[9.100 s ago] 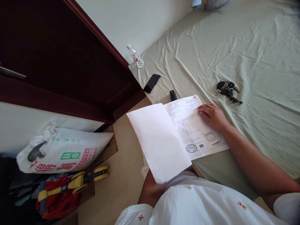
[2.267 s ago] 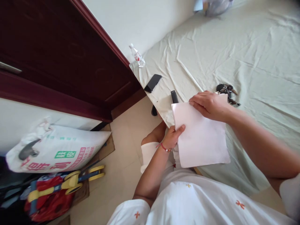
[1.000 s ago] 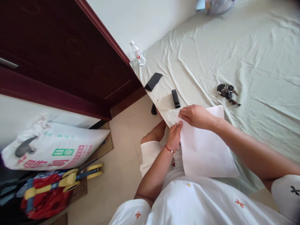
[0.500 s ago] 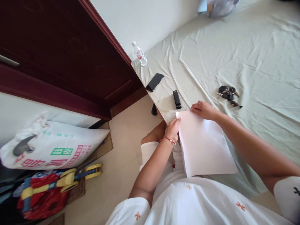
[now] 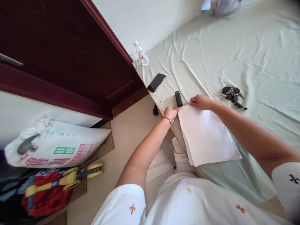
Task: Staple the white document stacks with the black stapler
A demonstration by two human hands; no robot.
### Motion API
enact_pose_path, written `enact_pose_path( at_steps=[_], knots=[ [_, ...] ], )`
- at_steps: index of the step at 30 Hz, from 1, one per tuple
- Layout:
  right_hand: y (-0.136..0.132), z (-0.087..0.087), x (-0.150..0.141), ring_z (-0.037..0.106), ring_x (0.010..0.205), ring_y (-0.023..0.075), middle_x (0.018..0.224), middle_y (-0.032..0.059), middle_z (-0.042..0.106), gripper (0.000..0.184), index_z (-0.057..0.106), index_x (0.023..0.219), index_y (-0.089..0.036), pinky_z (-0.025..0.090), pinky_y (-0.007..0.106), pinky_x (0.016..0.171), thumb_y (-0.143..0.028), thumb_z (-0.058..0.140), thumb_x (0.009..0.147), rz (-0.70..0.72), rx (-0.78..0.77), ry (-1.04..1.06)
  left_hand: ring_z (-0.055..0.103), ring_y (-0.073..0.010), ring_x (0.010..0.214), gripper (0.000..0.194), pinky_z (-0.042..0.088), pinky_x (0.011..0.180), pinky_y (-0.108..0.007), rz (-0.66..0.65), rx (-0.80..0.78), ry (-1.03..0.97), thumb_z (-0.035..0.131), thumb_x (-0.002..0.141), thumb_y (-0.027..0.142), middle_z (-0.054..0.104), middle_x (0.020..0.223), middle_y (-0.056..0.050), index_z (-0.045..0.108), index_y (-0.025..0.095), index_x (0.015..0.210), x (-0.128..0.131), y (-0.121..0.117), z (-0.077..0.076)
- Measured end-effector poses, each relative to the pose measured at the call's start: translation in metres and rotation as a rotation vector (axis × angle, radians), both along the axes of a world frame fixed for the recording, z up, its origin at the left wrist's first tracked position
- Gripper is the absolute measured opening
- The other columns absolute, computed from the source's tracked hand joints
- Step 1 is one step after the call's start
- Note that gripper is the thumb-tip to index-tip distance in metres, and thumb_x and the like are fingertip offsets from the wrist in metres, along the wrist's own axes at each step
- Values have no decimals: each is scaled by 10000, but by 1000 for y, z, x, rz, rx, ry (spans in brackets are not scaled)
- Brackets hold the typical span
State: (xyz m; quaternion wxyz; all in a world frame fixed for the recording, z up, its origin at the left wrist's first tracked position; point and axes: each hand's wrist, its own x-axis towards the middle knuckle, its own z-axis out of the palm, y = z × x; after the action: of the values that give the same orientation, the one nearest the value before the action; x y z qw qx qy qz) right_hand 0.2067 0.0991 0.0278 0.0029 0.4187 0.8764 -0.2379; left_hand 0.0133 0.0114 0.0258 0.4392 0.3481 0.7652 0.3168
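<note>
A stack of white paper sheets (image 5: 209,137) lies tilted over the near edge of the cloth-covered table, its lower left edges slightly fanned. My left hand (image 5: 171,113), with a beaded red bracelet at the wrist, is closed on the stack's far left corner. My right hand (image 5: 199,102) pinches the far edge, a little to the right. Just beyond that corner sits a black stapler (image 5: 178,98), its near end meeting or slipping under the paper; I cannot tell which.
A black folded stand-like object (image 5: 156,82) and a clear plastic bottle (image 5: 142,54) stand along the table's left edge. Keys (image 5: 232,94) lie to the right on the pale green cloth (image 5: 225,53). On the floor at left are a white sack (image 5: 58,143) and a yellow-blue wheeled toy (image 5: 67,179).
Both hands have moved the paper stack forward, away from my body, so its far left corner now reaches the stapler's near end. The lower left edges have spread apart slightly.
</note>
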Motion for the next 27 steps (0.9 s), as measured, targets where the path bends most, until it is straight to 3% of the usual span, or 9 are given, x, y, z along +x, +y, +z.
enact_pose_path(
  at_steps=[4,7,12,18,27],
  knots=[
    [5,-7,2,643,828,226,917,88,759,366,781,978,-201,392,321,729,-388,467,973,-31,23,7,506,-153,617,179,352,672,-302,-14,33,74,663,795,142,546,596,3,604,187,632,-3,6,-8],
    [7,-11,5,629,796,220,877,82,747,381,780,975,-208,387,320,707,-403,453,983,-28,36,29,590,-190,717,73,405,756,-319,-48,141,252,721,809,201,637,712,-24,649,197,803,-6,6,-16],
    [8,-12,8,621,777,223,860,94,746,408,792,978,-196,392,326,706,-403,440,979,4,57,59,644,-230,878,403,464,901,-347,-213,366,418,663,896,184,684,847,-35,648,230,1295,-8,-5,-22],
    [9,-10,8,626,786,220,896,102,753,415,782,992,-178,399,319,720,-405,436,987,-3,30,44,620,-266,1031,609,488,1005,-392,-266,496,507,641,929,206,658,1152,-124,583,263,1533,-10,-13,-28],
    [14,-10,11,618,767,223,873,94,756,392,793,975,-192,408,325,714,-391,455,966,-23,63,49,601,-233,996,559,511,972,-350,-347,470,537,600,951,196,626,1239,-118,642,315,1496,-13,-11,-31]
  ],
)
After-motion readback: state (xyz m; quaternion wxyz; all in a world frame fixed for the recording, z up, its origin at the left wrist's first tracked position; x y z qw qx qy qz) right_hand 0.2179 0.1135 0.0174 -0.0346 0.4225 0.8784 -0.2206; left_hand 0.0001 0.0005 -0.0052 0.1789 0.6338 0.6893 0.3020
